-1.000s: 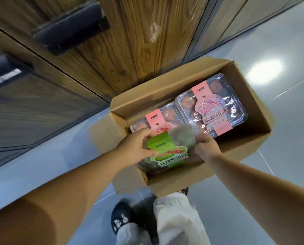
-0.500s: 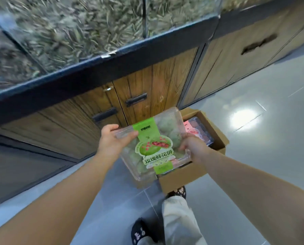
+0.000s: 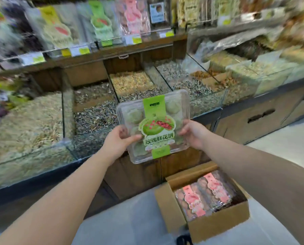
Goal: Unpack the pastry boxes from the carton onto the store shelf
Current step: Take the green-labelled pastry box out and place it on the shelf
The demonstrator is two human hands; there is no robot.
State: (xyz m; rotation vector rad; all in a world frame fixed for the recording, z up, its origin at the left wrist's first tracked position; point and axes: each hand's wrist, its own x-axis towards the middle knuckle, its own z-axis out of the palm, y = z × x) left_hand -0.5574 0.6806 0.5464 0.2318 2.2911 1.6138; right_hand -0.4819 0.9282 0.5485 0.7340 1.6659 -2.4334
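Observation:
I hold a clear plastic pastry box with a green label (image 3: pixel 154 126) up in front of the counter, tilted toward me. My left hand (image 3: pixel 118 140) grips its left edge, thumb on top. My right hand (image 3: pixel 193 132) grips its right edge. Below on the floor stands the open brown carton (image 3: pixel 168 207), and two pink-labelled pastry boxes (image 3: pixel 206 195) lie side by side inside it. The upper store shelf (image 3: pixel 112 48) carries similar boxes standing upright, among them a green-labelled one (image 3: pixel 99 22) and a pink-labelled one (image 3: pixel 132 15).
Glass-fronted bins of seeds and nuts (image 3: pixel 98 110) fill the counter between me and the shelf. Wooden cabinet doors with dark handles (image 3: pixel 261 115) run below. Yellow price tags (image 3: pixel 80 50) line the shelf rail. Grey tiled floor (image 3: pixel 130 218) surrounds the carton.
Both hands lifted the green-labelled box out of the carton and raised it to counter height. My view swung up from the floor to the shelves.

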